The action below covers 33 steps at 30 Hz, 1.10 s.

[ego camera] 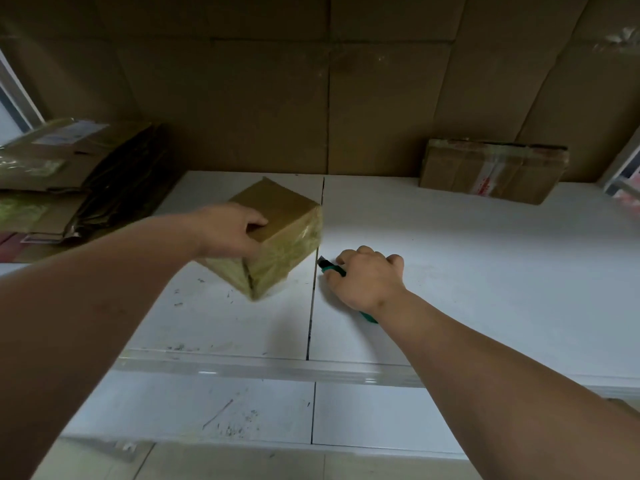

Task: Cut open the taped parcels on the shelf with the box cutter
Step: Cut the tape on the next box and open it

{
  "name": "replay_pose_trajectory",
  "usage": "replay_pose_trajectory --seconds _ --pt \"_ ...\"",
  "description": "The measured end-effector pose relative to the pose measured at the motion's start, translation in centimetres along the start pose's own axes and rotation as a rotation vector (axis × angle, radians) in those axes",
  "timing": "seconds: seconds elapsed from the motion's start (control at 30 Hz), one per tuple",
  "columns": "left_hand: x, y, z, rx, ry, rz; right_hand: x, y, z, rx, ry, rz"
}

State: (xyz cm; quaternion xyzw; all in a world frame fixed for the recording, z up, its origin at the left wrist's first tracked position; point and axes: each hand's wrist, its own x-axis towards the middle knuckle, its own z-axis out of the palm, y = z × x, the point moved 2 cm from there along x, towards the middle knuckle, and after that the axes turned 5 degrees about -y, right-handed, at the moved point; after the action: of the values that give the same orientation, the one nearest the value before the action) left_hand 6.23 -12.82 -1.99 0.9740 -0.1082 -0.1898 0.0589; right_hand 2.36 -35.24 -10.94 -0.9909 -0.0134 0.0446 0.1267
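Left hand (231,233) clamped over taped parcel (273,237) at shelf (450,244) centre to steady it; right hand (367,275), fingers wrapped round box cutter (333,269), blade toward parcel's 4 o'clock edge, likely for first cut.

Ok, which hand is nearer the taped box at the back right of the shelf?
Right. The right hand, gripping the box cutter, lies in front of that taped box; the left hand is farther left.
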Motion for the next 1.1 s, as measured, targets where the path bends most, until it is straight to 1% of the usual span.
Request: replay_pose_trajectory --seconds 0.07,0.17,0.27,0.33,0.43,0.5,0.57,0.73,0.9,1.1 --pt "-0.5 -1.0 -0.2 0.0 0.042 0.011 0.1 -0.1 0.0 0.033 0.016 -0.007" --pt "-1.0 -2.7 0.6 0.048 0.195 0.029 0.2 -0.4 0.2 0.114 0.072 0.003" --pt "-1.2 -4.0 1.9 0.08 0.264 -0.051 0.8 -1.3 0.1 0.176 0.1 -0.021" --pt "-1.2 -4.6 2.7 0.062 0.319 -0.121 1.3 -2.3 0.0 0.256 0.08 -0.07" --pt "-1.3 -5.1 3.2 -0.016 0.386 -0.133 2.1 -4.0 -0.5 0.448 0.026 -0.146" --pt "-1.4 -5.4 3.2 0.02 0.369 -0.101 2.8 -4.9 -0.8 0.564 -0.002 -0.18" --pt "-1.5 -5.8 3.1 0.108 0.342 -0.08 3.4 -5.6 -1.1 0.668 -0.008 -0.183" --pt "-1.3 -6.5 3.0 0.214 0.418 -0.023 4.1 -6.2 -1.1 0.869 -0.011 -0.08" --pt "-0.9 -7.6 3.0 0.201 0.422 -0.006 4.7 -6.3 -1.0 0.928 0.01 0.005" --pt "-1.2 -8.1 2.8 0.151 0.382 0.009 5.5 -6.3 -0.9 0.921 0.001 0.067"
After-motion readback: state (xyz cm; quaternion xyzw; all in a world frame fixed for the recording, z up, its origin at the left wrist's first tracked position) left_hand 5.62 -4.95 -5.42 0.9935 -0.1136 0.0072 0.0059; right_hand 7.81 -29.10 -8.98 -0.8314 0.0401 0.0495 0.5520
